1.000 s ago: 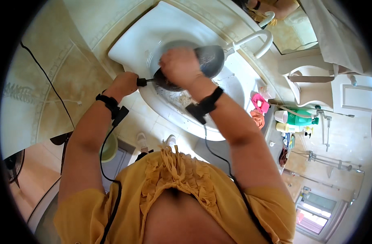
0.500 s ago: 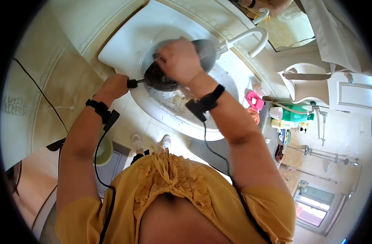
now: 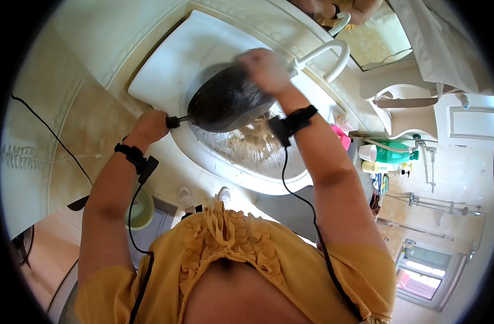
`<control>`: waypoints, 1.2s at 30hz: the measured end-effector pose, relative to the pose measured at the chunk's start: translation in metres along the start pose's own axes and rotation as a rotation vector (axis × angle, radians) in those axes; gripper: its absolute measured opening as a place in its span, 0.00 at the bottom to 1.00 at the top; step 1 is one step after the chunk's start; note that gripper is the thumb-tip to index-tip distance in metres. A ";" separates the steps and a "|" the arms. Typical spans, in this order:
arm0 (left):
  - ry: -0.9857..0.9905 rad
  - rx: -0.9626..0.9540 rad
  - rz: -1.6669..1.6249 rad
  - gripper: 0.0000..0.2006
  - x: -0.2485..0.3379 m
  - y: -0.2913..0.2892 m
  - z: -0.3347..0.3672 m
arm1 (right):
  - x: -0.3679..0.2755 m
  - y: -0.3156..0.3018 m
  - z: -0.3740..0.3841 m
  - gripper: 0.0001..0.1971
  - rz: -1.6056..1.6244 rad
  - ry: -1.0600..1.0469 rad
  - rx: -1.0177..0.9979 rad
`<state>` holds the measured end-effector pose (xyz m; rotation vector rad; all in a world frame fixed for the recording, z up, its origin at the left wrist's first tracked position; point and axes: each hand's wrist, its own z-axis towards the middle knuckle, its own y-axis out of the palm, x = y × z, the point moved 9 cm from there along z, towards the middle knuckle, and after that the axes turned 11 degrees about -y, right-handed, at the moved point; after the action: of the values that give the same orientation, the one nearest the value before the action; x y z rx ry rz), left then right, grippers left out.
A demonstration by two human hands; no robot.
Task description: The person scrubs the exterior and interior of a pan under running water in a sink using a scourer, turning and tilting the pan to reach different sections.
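Observation:
A dark wok (image 3: pixel 219 101) is tilted over the white washbasin (image 3: pixel 163 62), wet and dark on the side that shows. My left hand (image 3: pixel 151 128) is closed round its short black handle (image 3: pixel 175 122) at the basin's left edge. At the wok's far right part is my right hand (image 3: pixel 265 70), close to the white faucet (image 3: pixel 339 62). Motion smears its fingers, so whether it holds anything cannot be made out. Brownish water (image 3: pixel 252 141) swirls and splashes in the bowl below the wok.
A pink item (image 3: pixel 341 137) stands by the basin's right end. Farther right are a white cup (image 3: pixel 367 152) and a green bottle (image 3: pixel 390 152). Above the faucet hangs a mirror (image 3: pixel 385 46). On the floor at lower left sits a pale green basin (image 3: pixel 141 208).
My right hand has moved right across the wok, from its middle toward the far right part. More of the wok's dark surface shows, and the brownish water is more visible.

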<state>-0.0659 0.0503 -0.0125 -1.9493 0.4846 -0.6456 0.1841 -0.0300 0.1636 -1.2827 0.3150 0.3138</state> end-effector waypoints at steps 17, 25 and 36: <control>-0.033 0.017 -0.084 0.10 0.011 0.005 0.004 | -0.003 0.000 0.009 0.11 -0.157 -0.101 0.253; -0.065 0.062 -0.090 0.10 -0.012 0.023 -0.004 | -0.102 0.066 0.008 0.06 -0.369 -0.527 -0.069; -0.010 0.059 -0.029 0.09 -0.001 0.020 -0.003 | -0.087 0.021 -0.019 0.11 -0.214 -0.527 0.198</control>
<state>-0.0702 0.0401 -0.0295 -1.9062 0.4276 -0.6610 0.0949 -0.0473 0.1748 -0.9845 -0.2334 0.4130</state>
